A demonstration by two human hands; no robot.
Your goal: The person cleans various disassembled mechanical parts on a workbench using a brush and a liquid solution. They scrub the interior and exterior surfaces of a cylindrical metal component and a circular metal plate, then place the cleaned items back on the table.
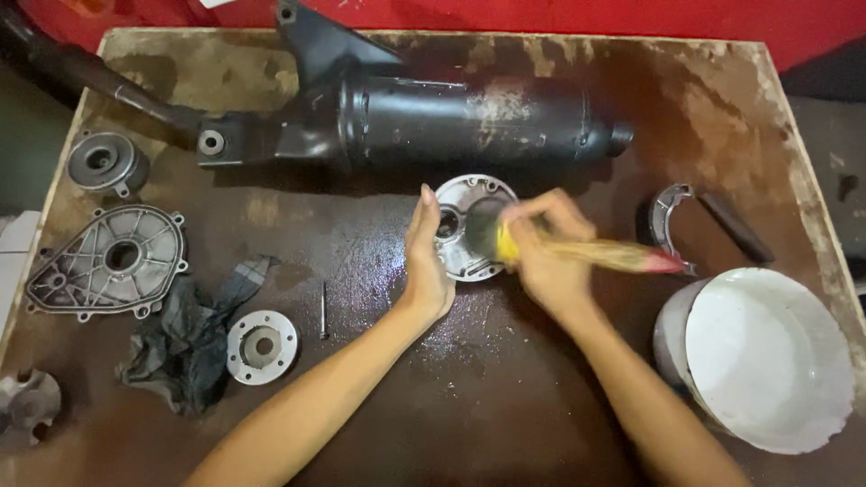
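A: Left hand [426, 261]?
B: Fingers straight and together, edge-on, pressed against the left rim of the round metal housing [469, 225]. It steadies the part and grips nothing.

A: Right hand [546, 248]?
B: Fingers curled tight around a paintbrush [586, 254]. Wooden handle with a red end sticks out to the right past the knuckles; the dark bristles sit just left of the fingertips, on the housing face. The brush is blurred.

A: Where is the housing?
B: Flat on the wet brown tabletop [505, 388], between the two hands, touching the left palm edge and partly under the right fingers.

A: Beyond the fingers?
B: A long black exhaust muffler [469, 117] lies across the table just past the fingertips.

A: Right of the right hand?
B: A curved brake shoe [666, 216] near the brush's handle end, and a white bucket [767, 361] nearer the person.

A: Left of the left hand?
B: A thin metal pin [323, 311], a round flange [262, 346], a dark rag [194, 338], a ribbed grey engine cover [108, 260], and a small round hub part [104, 162] farther up. All well apart from the fingers.
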